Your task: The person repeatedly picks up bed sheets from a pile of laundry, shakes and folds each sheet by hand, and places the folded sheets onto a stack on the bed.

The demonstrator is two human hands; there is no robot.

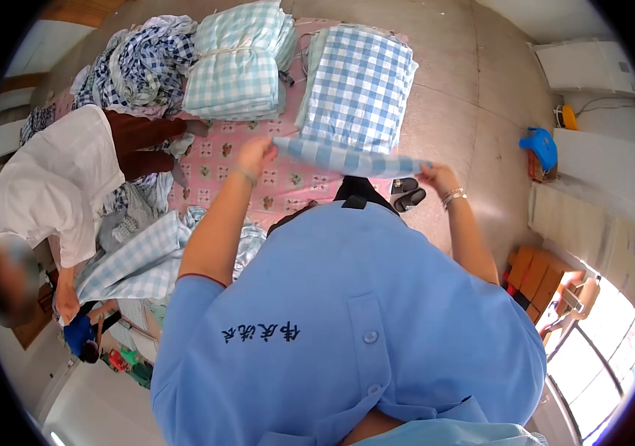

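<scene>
A blue-and-white checked cloth (351, 159) is stretched in a narrow band between my two hands, off the floor and in front of my waist. My left hand (256, 154) pinches its left end. Its right end is gripped by my right hand (440, 180), which has a bracelet at the wrist. Just beyond the cloth lies a neat stack of blue-and-white checked cloth (358, 85). Left of that stack is a tied bundle of folded pale green checked cloth (237, 67).
A pink patterned sheet (217, 160) covers the floor under the stacks. A co-worker in a white top (57, 178) bends at left over loose checked cloth (139, 260). Crumpled dark checked cloth (143, 67) is heaped at back left. Black sandals (409, 195) lie near my right hand.
</scene>
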